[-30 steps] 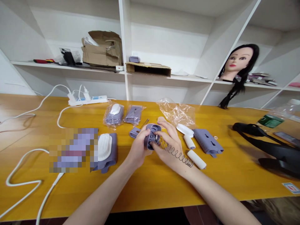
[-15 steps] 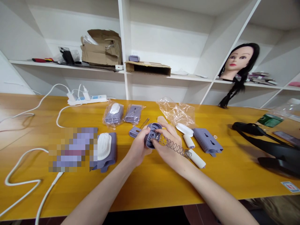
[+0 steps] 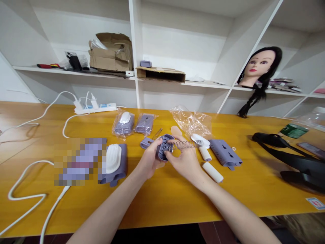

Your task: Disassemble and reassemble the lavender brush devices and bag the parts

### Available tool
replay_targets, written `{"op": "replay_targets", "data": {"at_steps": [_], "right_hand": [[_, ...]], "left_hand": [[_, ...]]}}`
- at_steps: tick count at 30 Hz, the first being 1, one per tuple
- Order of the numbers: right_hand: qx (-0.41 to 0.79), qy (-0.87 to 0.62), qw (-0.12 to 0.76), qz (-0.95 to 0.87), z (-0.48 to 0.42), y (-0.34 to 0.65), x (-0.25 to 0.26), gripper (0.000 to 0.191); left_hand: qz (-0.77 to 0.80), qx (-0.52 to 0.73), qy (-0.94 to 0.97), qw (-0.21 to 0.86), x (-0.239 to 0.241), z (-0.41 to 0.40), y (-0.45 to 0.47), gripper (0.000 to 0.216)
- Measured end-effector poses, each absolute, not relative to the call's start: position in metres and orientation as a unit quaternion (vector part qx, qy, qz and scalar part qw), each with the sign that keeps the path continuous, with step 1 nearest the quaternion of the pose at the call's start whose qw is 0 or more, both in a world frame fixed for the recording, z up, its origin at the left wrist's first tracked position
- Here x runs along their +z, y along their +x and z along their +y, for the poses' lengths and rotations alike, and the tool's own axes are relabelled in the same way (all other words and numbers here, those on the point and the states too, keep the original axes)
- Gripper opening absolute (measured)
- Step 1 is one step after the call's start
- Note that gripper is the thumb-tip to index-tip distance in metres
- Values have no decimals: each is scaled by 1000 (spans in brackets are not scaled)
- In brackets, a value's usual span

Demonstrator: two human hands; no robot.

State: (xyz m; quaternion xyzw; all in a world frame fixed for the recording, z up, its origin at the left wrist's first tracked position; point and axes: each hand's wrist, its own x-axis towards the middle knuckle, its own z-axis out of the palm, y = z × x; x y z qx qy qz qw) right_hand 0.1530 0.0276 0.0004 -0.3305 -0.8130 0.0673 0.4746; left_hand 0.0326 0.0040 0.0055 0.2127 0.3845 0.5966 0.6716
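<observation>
A purple oval plastic cap (image 3: 161,156) is gripped in my left hand (image 3: 149,158), its open side turned toward me and the right. My right hand (image 3: 187,164) reaches its thumb and fingers into the cap, closed around the near end of a metal coil spring (image 3: 189,144). The spring's free end sticks out rightward above that hand. Exactly where the fingertips touch is partly hidden. Just behind my left hand lie a small purple part (image 3: 144,142) and a thinner spring (image 3: 157,134). Right of my right hand are a white oval brush-like pad (image 3: 200,139) and two white rollers (image 3: 213,172) (image 3: 205,153).
A perforated purple housing (image 3: 225,153) lies at right, near a black headset-like object (image 3: 286,152). Left stands a purple case with a white pad (image 3: 113,159), beside a pixelated area. Bagged purple units (image 3: 145,123), clear plastic (image 3: 191,120) and a power strip (image 3: 101,107) sit behind.
The spring has swung up from drooping over my right wrist to roughly level. My right hand has shifted its fingers at the cap; my left hand stays nearly still.
</observation>
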Motion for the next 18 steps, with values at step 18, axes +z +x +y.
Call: {"op": "replay_targets", "data": {"at_steps": [18], "right_hand": [[107, -360, 406, -833, 28, 161, 6, 13]], "left_hand": [[440, 557, 277, 648, 2, 0, 34, 13]]}}
